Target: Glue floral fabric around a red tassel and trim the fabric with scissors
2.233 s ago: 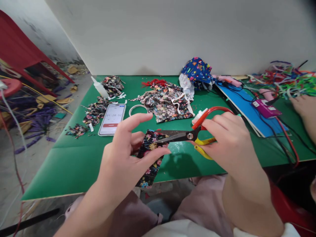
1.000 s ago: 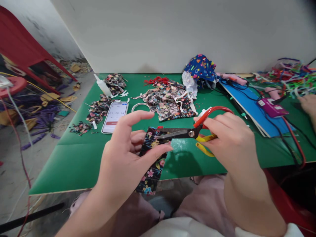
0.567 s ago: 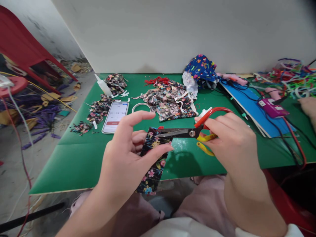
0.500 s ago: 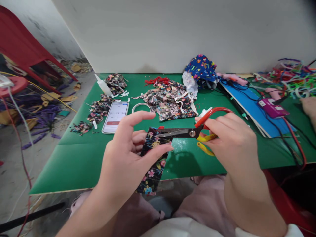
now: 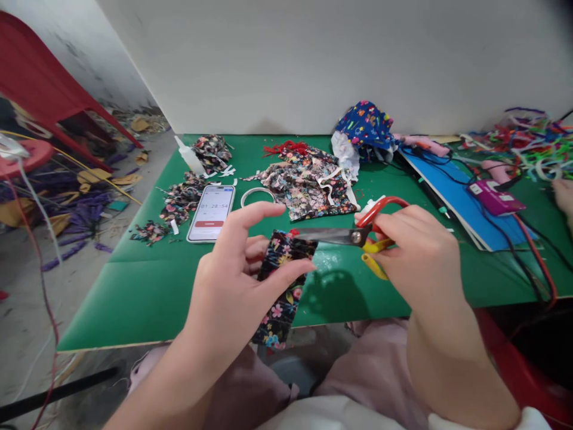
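My left hand (image 5: 237,280) grips a strip of black floral fabric (image 5: 276,310) between thumb and fingers, its lower end hanging past the table's front edge. In my right hand (image 5: 416,257) is a pair of scissors (image 5: 335,236) with one red and one yellow handle. The blades look closed or nearly so and lie across the top edge of the strip, by a small red bit. Behind the hands lies a heap of floral fabric pieces (image 5: 304,185) with white elastic on it. A white ring of tape (image 5: 257,192) sits beyond my left fingers.
On the green table (image 5: 134,298) are a phone (image 5: 209,230) showing a timer, a glue bottle (image 5: 190,156), fabric scraps (image 5: 179,200), blue patterned cloth (image 5: 364,128), a blue folder (image 5: 447,197) and a purple device (image 5: 495,197) with cables. Another person's hand (image 5: 564,197) shows at the right edge.
The scissor blades have come closer together and shifted slightly up and right on the strip. My right fingers have drawn in on the handles. My left hand still holds the fabric.
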`<state>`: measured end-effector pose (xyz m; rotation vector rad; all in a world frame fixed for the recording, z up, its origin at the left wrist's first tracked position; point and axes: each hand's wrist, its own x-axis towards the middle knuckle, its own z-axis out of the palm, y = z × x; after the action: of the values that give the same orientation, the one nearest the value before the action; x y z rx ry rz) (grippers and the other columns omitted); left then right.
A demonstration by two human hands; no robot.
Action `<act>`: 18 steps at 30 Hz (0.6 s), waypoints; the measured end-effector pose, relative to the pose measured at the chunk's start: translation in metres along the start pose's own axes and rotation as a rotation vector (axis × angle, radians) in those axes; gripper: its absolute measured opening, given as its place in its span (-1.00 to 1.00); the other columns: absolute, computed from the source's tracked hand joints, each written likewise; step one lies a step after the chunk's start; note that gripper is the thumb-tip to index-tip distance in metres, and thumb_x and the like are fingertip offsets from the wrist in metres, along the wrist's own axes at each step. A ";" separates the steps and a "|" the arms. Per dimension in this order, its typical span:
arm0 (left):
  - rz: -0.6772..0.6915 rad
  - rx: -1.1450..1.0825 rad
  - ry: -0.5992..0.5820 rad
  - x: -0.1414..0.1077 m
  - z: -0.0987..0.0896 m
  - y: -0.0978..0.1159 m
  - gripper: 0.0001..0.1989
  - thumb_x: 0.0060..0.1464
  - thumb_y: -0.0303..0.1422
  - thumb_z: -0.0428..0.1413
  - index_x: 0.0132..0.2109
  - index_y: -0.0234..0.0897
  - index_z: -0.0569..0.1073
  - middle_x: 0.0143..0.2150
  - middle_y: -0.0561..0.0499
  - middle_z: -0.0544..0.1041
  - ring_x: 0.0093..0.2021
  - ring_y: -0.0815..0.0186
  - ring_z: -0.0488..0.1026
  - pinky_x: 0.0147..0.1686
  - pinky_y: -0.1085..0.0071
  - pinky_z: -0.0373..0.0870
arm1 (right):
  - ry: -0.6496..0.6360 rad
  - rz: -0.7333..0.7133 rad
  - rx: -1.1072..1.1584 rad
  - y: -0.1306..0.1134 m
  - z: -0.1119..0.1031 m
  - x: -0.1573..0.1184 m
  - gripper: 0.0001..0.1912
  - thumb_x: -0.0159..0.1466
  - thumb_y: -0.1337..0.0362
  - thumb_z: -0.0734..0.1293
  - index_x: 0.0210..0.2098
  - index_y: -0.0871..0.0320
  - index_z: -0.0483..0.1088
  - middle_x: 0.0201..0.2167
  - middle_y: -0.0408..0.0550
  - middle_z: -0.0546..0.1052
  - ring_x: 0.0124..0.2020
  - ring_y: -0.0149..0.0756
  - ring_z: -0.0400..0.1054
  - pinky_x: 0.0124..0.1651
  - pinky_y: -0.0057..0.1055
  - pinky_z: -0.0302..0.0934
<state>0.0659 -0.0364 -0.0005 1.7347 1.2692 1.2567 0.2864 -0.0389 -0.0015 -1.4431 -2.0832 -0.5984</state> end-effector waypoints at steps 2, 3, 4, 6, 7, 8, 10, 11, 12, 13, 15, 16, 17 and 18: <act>-0.013 0.006 0.015 -0.001 -0.001 0.000 -0.44 -0.17 -0.33 0.32 0.01 -0.03 0.33 -0.30 0.08 0.48 -0.34 0.25 0.55 -0.49 0.43 0.53 | 0.028 0.057 0.092 0.001 -0.001 0.000 -0.88 0.18 0.29 0.31 -0.48 0.16 0.35 -0.63 -0.16 0.33 -0.52 -0.35 0.18 -0.47 -0.42 0.08; -0.016 0.014 0.021 -0.001 -0.001 0.000 -0.43 -0.18 -0.32 0.32 0.02 -0.02 0.33 -0.32 0.09 0.48 -0.32 0.24 0.54 -0.47 0.42 0.53 | 0.033 0.083 0.127 0.001 -0.001 0.000 -0.87 0.17 0.23 0.34 -0.43 0.16 0.37 -0.61 -0.15 0.33 -0.51 -0.34 0.18 -0.44 -0.41 0.11; -0.011 0.026 0.036 -0.002 -0.001 -0.001 -0.42 -0.18 -0.32 0.33 0.02 -0.02 0.33 -0.33 0.09 0.47 -0.32 0.24 0.54 -0.46 0.43 0.53 | 0.026 0.105 0.147 0.001 -0.002 0.000 -0.81 0.15 0.16 0.36 -0.39 0.17 0.38 -0.58 -0.13 0.35 -0.48 -0.32 0.20 -0.41 -0.39 0.13; 0.000 0.058 0.057 -0.003 -0.001 -0.001 -0.41 -0.19 -0.31 0.33 0.03 0.01 0.32 -0.35 0.11 0.46 -0.32 0.26 0.53 -0.45 0.43 0.52 | -0.009 0.131 0.144 0.000 -0.003 0.000 -0.65 0.12 0.02 0.36 -0.32 0.20 0.38 -0.50 -0.05 0.38 -0.40 -0.25 0.24 -0.35 -0.33 0.17; 0.007 0.072 0.063 -0.003 -0.001 -0.002 -0.41 -0.18 -0.31 0.33 0.03 0.02 0.32 -0.35 0.11 0.45 -0.32 0.27 0.52 -0.44 0.44 0.51 | -0.029 0.131 0.132 0.000 -0.003 0.000 -0.60 0.11 -0.03 0.35 -0.30 0.21 0.37 -0.47 -0.02 0.39 -0.37 -0.21 0.25 -0.33 -0.31 0.17; 0.013 0.080 0.065 -0.004 -0.001 -0.002 -0.41 -0.18 -0.30 0.33 0.04 0.02 0.32 -0.35 0.12 0.44 -0.31 0.27 0.52 -0.42 0.44 0.51 | -0.040 0.124 0.117 0.000 -0.004 0.000 -0.56 0.10 -0.07 0.34 -0.30 0.21 0.36 -0.46 0.00 0.39 -0.36 -0.20 0.24 -0.33 -0.30 0.17; 0.024 0.096 0.080 -0.004 -0.001 -0.002 -0.41 -0.17 -0.31 0.32 0.04 0.02 0.32 -0.33 0.11 0.44 -0.31 0.29 0.51 -0.41 0.44 0.50 | -0.038 0.087 0.092 0.000 -0.005 0.001 -0.55 0.11 -0.09 0.33 -0.35 0.21 0.33 -0.47 0.00 0.37 -0.37 -0.20 0.23 -0.33 -0.30 0.16; 0.033 0.105 0.096 -0.004 -0.001 -0.002 -0.41 -0.17 -0.31 0.32 0.04 0.02 0.33 -0.31 0.10 0.43 -0.32 0.31 0.50 -0.41 0.45 0.49 | -0.040 0.057 0.080 0.000 -0.005 0.001 -0.57 0.11 -0.08 0.33 -0.37 0.21 0.33 -0.48 -0.01 0.37 -0.38 -0.21 0.23 -0.33 -0.30 0.16; 0.045 0.117 0.115 -0.004 -0.001 -0.002 -0.41 -0.18 -0.30 0.33 0.04 0.01 0.33 -0.28 0.10 0.43 -0.34 0.33 0.49 -0.42 0.47 0.48 | -0.043 0.025 0.064 0.001 -0.006 0.001 -0.59 0.12 -0.06 0.33 -0.38 0.20 0.33 -0.48 -0.01 0.37 -0.38 -0.22 0.23 -0.32 -0.30 0.16; 0.060 0.130 0.138 -0.004 -0.001 -0.002 -0.41 -0.19 -0.30 0.33 0.03 0.00 0.34 -0.25 0.09 0.42 -0.36 0.35 0.47 -0.44 0.49 0.47 | -0.044 -0.001 0.045 0.002 -0.006 0.001 -0.62 0.12 -0.04 0.34 -0.39 0.20 0.34 -0.48 -0.02 0.38 -0.37 -0.22 0.23 -0.31 -0.30 0.16; 0.085 0.154 0.173 -0.004 -0.001 -0.002 -0.41 -0.22 -0.30 0.34 0.02 -0.01 0.36 -0.21 0.09 0.41 -0.39 0.40 0.43 -0.47 0.53 0.45 | -0.033 -0.032 0.008 0.004 -0.006 0.000 -0.67 0.12 0.02 0.35 -0.39 0.18 0.35 -0.48 -0.04 0.39 -0.36 -0.23 0.23 -0.31 -0.31 0.14; 0.094 0.160 0.178 -0.004 -0.002 -0.001 -0.41 -0.22 -0.29 0.35 0.02 -0.01 0.36 -0.20 0.08 0.40 -0.40 0.42 0.41 -0.48 0.54 0.44 | -0.021 -0.032 -0.007 0.004 -0.006 0.000 -0.71 0.12 0.05 0.35 -0.40 0.17 0.36 -0.49 -0.06 0.38 -0.37 -0.23 0.22 -0.32 -0.31 0.13; 0.102 0.165 0.179 -0.004 -0.002 -0.001 -0.41 -0.22 -0.29 0.35 0.02 -0.01 0.37 -0.20 0.09 0.39 -0.42 0.43 0.39 -0.48 0.55 0.43 | -0.012 -0.026 -0.017 0.004 -0.007 0.000 -0.75 0.11 0.09 0.36 -0.41 0.16 0.36 -0.51 -0.07 0.37 -0.39 -0.25 0.21 -0.33 -0.32 0.11; 0.109 0.169 0.179 -0.004 -0.001 -0.001 -0.41 -0.22 -0.29 0.35 0.01 -0.01 0.37 -0.20 0.09 0.39 -0.44 0.45 0.37 -0.49 0.55 0.42 | -0.003 -0.019 -0.024 0.004 -0.007 0.000 -0.79 0.11 0.14 0.36 -0.43 0.16 0.37 -0.54 -0.09 0.35 -0.40 -0.26 0.19 -0.34 -0.32 0.10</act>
<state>0.0639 -0.0393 -0.0023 1.8652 1.4356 1.4294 0.2910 -0.0420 0.0035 -1.4397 -2.1014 -0.6304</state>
